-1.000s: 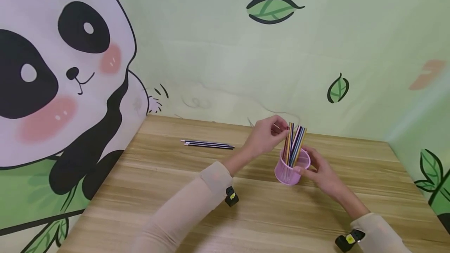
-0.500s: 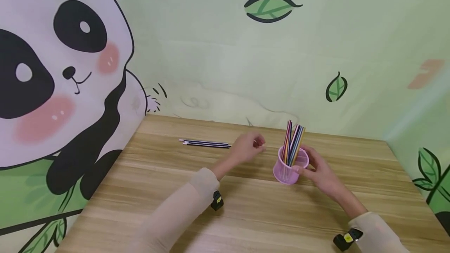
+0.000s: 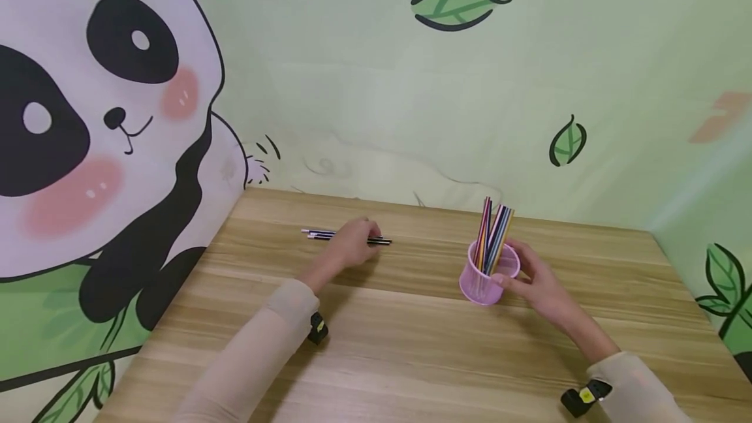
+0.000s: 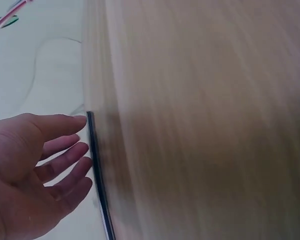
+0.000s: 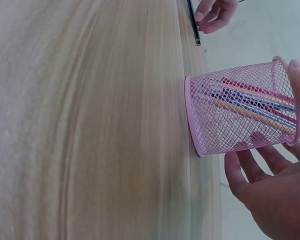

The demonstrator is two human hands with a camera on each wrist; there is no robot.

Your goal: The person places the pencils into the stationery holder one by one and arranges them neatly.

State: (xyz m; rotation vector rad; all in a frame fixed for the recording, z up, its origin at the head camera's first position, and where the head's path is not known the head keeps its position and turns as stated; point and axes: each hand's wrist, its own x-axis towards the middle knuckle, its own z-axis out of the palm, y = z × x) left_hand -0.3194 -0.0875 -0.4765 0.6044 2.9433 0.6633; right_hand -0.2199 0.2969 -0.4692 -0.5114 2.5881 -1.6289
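A pink mesh pencil cup stands upright on the table, with several coloured pencils leaning in it. My right hand holds the cup from its right side; in the right wrist view the thumb lies at the rim and the other fingers are round the mesh wall. To the left, my left hand is over a few dark pencils lying side by side. The left wrist view has this hand with fingers loosely bent beside a dark pencil; whether they touch it, I cannot tell.
The wooden table reaches back to a wall cloth printed with a panda and leaves. Black wrist cameras sit at both sleeve cuffs.
My left hand has come away from the pencils in the cup and moved left to the dark pencils on the table. The right hand stays at the cup.
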